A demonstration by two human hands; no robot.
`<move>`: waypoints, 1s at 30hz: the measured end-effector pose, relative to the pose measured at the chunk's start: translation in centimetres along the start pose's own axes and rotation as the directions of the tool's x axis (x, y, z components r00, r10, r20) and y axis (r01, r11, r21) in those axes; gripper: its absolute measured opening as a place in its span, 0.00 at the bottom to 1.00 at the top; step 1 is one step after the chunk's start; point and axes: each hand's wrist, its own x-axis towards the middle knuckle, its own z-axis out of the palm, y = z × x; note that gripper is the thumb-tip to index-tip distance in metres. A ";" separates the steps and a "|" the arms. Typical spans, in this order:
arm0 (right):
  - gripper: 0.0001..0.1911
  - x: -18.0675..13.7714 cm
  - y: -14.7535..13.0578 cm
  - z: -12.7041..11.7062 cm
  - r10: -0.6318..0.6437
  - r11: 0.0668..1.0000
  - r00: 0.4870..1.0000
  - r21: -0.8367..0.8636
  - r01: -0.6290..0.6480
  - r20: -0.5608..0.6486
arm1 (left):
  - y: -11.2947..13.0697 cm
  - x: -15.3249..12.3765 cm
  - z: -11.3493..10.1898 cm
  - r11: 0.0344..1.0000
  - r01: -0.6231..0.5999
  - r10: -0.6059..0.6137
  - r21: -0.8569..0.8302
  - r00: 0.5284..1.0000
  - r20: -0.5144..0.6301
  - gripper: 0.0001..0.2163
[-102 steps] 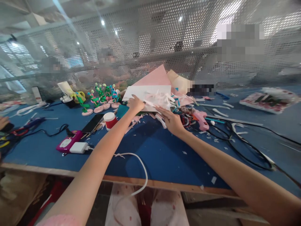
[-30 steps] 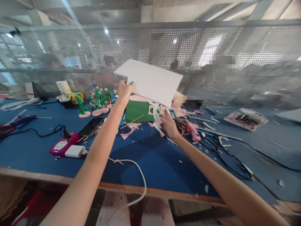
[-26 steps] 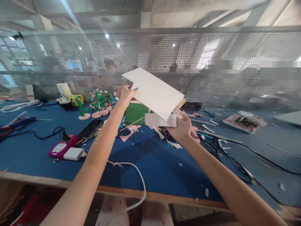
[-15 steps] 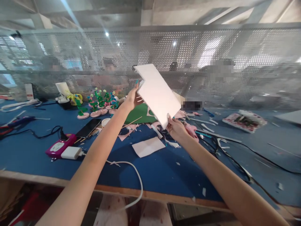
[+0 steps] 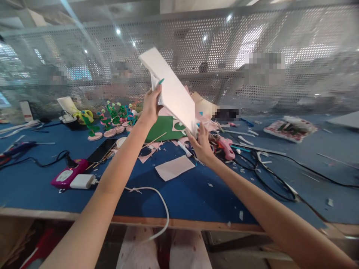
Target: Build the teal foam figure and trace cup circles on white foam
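Observation:
A white board (image 5: 174, 89), thick like foam board, is held tilted above the table, one long face toward me. My left hand (image 5: 151, 104) is closed on its left side at a notch, thumb on the face and other fingers mostly hidden behind. At the lower right end, my right hand (image 5: 203, 145) pinches the board's corner between thumb and fingers. Below the hands lies a pale pink rectangular sheet (image 5: 175, 168). Behind the board are a green sheet (image 5: 159, 129) and pink scraps.
Left of my arm are a purple power strip (image 5: 68, 175) with a white charger (image 5: 82, 181), a dark phone (image 5: 102, 150), and several small green craft plants (image 5: 114, 116) on pink bases. Rightward lie a pink glue gun (image 5: 227, 148) and looped black cable (image 5: 273, 173). Perforated metal screen (image 5: 179, 56) stands behind.
The board has moved up and left in view and turned, so its face looks narrower. The right hand's fingers have shifted around its lower corner. The camera view has tipped slightly downward.

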 end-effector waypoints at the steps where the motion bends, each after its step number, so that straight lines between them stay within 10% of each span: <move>1: 0.46 -0.3 -0.5 0.0 -0.080 0.995 0.996 -0.057 0.082 0.031 | 0.4 -0.5 0.4 1.000 -0.004 0.004 -0.018 1.000 -0.002 0.15; 7: 0.42 -1.1 -2.6 0.3 -0.213 0.964 0.977 -0.162 0.212 0.012 | 1.0 -3.4 3.6 0.993 0.083 -0.071 -0.088 0.988 0.135 0.15; 19: 0.20 -1.0 -2.2 -0.1 0.001 1.000 0.997 -0.015 -0.002 -0.072 | 0.5 -5.8 6.3 0.972 0.083 -0.048 -0.218 0.986 0.161 0.12; 30: 0.21 -1.2 -3.5 0.7 0.216 0.925 0.969 0.345 -0.162 -0.123 | -3.2 -5.5 6.6 0.955 0.060 0.012 -0.290 0.971 0.239 0.08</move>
